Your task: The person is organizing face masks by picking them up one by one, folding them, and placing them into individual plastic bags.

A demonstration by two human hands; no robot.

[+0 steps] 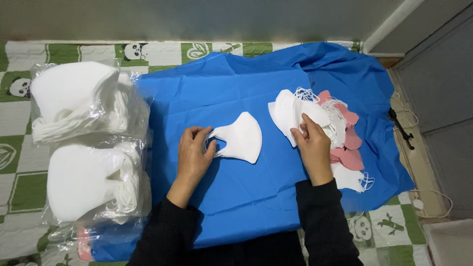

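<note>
Blue cloth (246, 192), bagged white masks (74, 98), hands on masks (295, 116)

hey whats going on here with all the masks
A person sits over a blue cloth. Their left hand grips the ear loop of a single white mask lying flat on it, while the right hand rests on a loose pile of white and pink masks. Two clear bags of white masks sit to the left.

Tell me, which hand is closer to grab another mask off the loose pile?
Probably the right hand: it rests on the loose pile of white masks. The left hand is busy, pinching the single white mask's ear loop.
</note>
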